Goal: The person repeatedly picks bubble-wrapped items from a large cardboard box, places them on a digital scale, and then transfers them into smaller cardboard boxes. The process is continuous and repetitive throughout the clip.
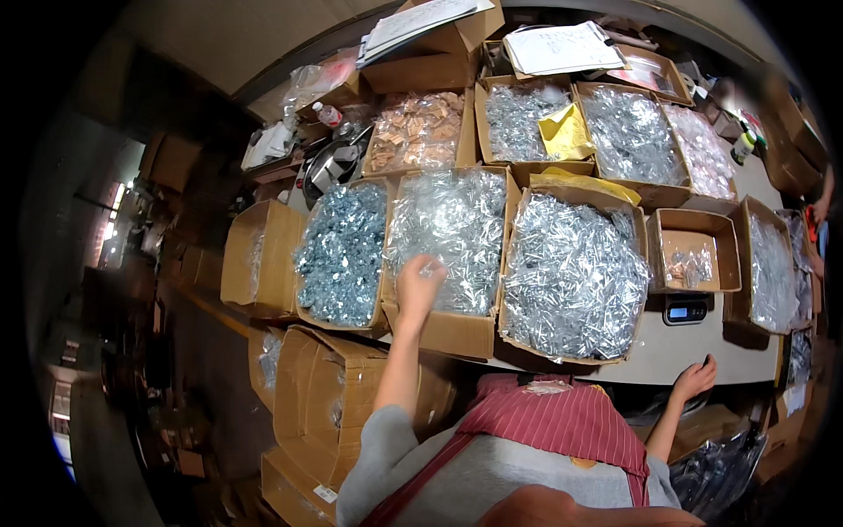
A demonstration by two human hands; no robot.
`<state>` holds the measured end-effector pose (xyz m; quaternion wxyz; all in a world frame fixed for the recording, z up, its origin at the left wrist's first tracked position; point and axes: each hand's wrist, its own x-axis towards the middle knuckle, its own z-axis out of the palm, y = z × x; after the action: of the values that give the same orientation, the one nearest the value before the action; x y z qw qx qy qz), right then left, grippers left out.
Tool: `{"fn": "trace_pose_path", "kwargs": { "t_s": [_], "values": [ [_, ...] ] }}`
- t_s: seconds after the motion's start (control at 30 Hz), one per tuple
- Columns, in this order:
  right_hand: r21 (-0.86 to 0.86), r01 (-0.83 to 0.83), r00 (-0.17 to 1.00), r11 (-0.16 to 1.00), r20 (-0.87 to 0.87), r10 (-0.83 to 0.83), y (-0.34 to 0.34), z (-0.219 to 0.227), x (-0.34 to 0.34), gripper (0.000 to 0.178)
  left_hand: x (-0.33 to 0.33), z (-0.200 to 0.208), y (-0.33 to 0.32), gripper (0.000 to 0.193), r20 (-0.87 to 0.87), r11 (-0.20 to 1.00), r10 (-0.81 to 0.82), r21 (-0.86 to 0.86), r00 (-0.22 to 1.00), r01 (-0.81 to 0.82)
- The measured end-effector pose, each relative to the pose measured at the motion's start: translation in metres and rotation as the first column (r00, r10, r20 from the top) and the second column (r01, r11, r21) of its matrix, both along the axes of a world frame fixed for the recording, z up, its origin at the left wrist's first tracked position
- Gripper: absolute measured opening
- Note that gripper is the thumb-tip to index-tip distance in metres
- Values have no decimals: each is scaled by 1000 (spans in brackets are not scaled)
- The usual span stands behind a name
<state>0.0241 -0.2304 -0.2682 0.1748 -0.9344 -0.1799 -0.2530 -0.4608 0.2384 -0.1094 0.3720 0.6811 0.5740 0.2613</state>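
Note:
My left hand [420, 283] reaches over the near part of a cardboard box filled with small clear plastic bags of silvery metal parts [448, 228]. Its fingers are bent together in a pinch at the bags; anything between them is too small to make out. At the table's front edge, below a small digital scale [686, 310], is my right hand [695, 379]. Its fingers are curled, and a small dark spot shows at the fingertips. Bluish metal pieces [342, 250] fill the box to the left, and loose-looking silvery bagged parts [575, 272] heap up in the box to the right.
Behind stand boxes of bagged wooden-coloured pieces [417, 132] and bagged metal parts [632, 132], with a yellow packet [565, 132] on one. A small box [696, 253] holding a few bags sits behind the scale. A clipboard [562, 48] lies at the back. Cartons [320, 386] stand below left.

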Motion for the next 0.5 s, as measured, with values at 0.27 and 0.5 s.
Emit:
{"fn": "trace_pose_path", "kwargs": {
  "t_s": [0.27,0.5],
  "values": [
    [-72,131,991,989,-18,-133,23,-1,-10,41,87,85,-15,7,775,860,-41,-294,631,418],
    [37,141,990,989,-31,-139,29,18,-21,40,275,104,-54,12,860,550,-163,-328,484,768]
  ]
}}
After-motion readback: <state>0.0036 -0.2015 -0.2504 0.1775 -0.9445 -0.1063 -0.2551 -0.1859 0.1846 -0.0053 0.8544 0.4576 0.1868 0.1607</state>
